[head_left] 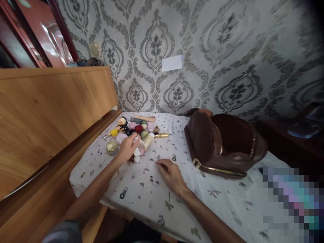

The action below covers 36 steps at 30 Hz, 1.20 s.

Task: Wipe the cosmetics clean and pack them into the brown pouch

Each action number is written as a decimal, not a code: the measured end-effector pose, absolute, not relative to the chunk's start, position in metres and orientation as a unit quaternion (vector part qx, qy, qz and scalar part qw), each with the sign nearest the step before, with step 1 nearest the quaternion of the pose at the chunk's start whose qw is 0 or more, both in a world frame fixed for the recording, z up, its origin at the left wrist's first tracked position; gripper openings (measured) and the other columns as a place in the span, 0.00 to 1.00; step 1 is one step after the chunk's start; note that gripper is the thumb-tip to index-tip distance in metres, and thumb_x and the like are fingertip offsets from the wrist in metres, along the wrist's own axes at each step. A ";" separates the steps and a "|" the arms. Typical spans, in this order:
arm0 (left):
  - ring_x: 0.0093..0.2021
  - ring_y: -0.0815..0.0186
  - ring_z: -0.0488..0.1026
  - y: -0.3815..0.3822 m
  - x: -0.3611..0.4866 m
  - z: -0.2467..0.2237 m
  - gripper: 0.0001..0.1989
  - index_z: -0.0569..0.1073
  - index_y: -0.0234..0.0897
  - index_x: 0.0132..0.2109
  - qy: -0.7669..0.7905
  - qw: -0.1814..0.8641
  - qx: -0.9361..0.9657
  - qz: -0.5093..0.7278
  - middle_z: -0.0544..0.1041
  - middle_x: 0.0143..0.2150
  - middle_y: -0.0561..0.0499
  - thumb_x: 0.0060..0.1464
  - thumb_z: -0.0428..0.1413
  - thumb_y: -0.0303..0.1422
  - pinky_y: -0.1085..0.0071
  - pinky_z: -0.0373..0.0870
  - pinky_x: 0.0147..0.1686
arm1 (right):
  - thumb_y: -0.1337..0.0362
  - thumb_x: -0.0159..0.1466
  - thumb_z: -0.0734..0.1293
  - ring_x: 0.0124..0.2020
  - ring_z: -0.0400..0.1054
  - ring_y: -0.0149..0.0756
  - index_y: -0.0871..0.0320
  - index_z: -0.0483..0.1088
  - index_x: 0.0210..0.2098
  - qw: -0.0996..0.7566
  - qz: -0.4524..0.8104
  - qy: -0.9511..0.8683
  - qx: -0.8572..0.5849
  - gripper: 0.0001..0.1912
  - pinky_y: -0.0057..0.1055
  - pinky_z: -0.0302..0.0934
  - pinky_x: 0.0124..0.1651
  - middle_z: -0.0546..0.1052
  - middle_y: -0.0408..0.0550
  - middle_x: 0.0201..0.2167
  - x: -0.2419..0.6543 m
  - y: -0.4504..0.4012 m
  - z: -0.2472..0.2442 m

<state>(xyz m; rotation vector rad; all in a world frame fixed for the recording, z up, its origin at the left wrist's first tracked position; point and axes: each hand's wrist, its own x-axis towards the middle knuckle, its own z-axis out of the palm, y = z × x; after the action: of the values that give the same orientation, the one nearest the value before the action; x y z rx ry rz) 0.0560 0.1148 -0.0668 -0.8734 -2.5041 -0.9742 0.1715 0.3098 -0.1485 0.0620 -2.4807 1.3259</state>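
Narrow pinch: left hand (126, 149) looks to have a white tissue (137, 141), near side of the cosmetics pile (138, 129), left on the patterned cloth (141, 202). Cream tube (146, 143) just beside; a sideways nudge could roll it or the gold tube (162, 135). Right hand (173, 177) half-curled, seemingly unloaded. Brown bag (205, 135) right, gaping; contents unreadable. Gold-lidded jar (111, 146) looks shut.

Grey damask wallpaper (155, 44); dark brown bag (207, 135); white patterned cloth (149, 189).
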 end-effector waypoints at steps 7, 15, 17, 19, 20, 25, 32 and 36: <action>0.41 0.57 0.74 0.042 0.037 -0.045 0.17 0.73 0.36 0.46 -0.934 0.302 -0.144 -0.129 0.78 0.40 0.44 0.66 0.43 0.41 0.67 0.65 0.39 | 0.64 0.61 0.61 0.41 0.74 0.42 0.57 0.78 0.39 0.154 0.475 -0.866 0.022 0.14 0.38 0.67 0.46 0.80 0.51 0.39 0.173 0.310 -0.148; 0.51 0.48 0.72 0.018 0.055 -0.085 0.26 0.67 0.35 0.60 -0.972 0.180 -0.147 0.028 0.73 0.53 0.37 0.62 0.50 0.47 0.57 0.71 0.45 | 0.66 0.61 0.61 0.37 0.73 0.40 0.57 0.78 0.38 0.164 0.460 -0.872 0.023 0.13 0.36 0.66 0.42 0.80 0.51 0.37 0.175 0.308 -0.146; 0.51 0.47 0.72 0.020 0.055 -0.089 0.25 0.68 0.36 0.59 -0.975 0.179 -0.132 0.012 0.73 0.52 0.37 0.62 0.49 0.47 0.56 0.71 0.44 | 0.67 0.61 0.61 0.37 0.73 0.39 0.57 0.78 0.38 0.167 0.456 -0.874 0.026 0.13 0.35 0.66 0.42 0.80 0.50 0.36 0.176 0.307 -0.145; 0.52 0.47 0.72 0.020 0.053 -0.090 0.23 0.70 0.36 0.56 -0.973 0.192 -0.129 -0.021 0.73 0.52 0.37 0.61 0.50 0.46 0.56 0.71 0.46 | 0.68 0.62 0.62 0.36 0.72 0.38 0.57 0.78 0.38 0.170 0.454 -0.874 0.029 0.12 0.35 0.66 0.42 0.80 0.49 0.35 0.176 0.307 -0.143; 0.52 0.47 0.72 0.020 0.052 -0.090 0.23 0.71 0.36 0.55 -0.969 0.205 -0.129 -0.043 0.73 0.53 0.37 0.61 0.50 0.46 0.56 0.71 0.47 | 0.68 0.62 0.62 0.37 0.72 0.38 0.57 0.78 0.38 0.171 0.454 -0.874 0.029 0.12 0.35 0.66 0.42 0.79 0.49 0.35 0.177 0.307 -0.142; 0.52 0.51 0.71 0.031 0.056 -0.081 0.22 0.72 0.37 0.52 -0.925 0.286 -0.168 -0.183 0.74 0.50 0.41 0.59 0.51 0.46 0.58 0.68 0.52 | 0.67 0.62 0.64 0.38 0.71 0.39 0.56 0.77 0.41 0.158 0.482 -0.861 0.036 0.11 0.37 0.66 0.44 0.79 0.50 0.38 0.180 0.306 -0.136; 0.47 0.59 0.73 0.125 0.098 -0.067 0.18 0.70 0.36 0.51 -0.849 0.130 -0.375 -0.349 0.75 0.46 0.46 0.60 0.52 0.43 0.65 0.69 0.48 | 0.56 0.55 0.73 0.50 0.67 0.42 0.57 0.63 0.57 0.123 0.630 -0.761 0.095 0.33 0.36 0.66 0.46 0.69 0.54 0.55 0.178 0.304 -0.131; 0.46 0.58 0.72 0.176 0.108 -0.079 0.15 0.70 0.37 0.50 -0.815 0.090 -0.458 -0.343 0.75 0.45 0.44 0.63 0.50 0.41 0.62 0.70 0.47 | 0.56 0.52 0.74 0.42 0.67 0.40 0.59 0.64 0.48 0.121 0.643 -0.755 0.028 0.28 0.36 0.66 0.44 0.72 0.47 0.40 0.176 0.315 -0.130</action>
<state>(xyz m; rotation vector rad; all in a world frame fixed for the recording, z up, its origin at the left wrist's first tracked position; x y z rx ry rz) 0.1080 0.1763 -0.0793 -1.3612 -2.4229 -1.0206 0.1761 0.3154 -0.1305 0.0823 -2.2055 1.8783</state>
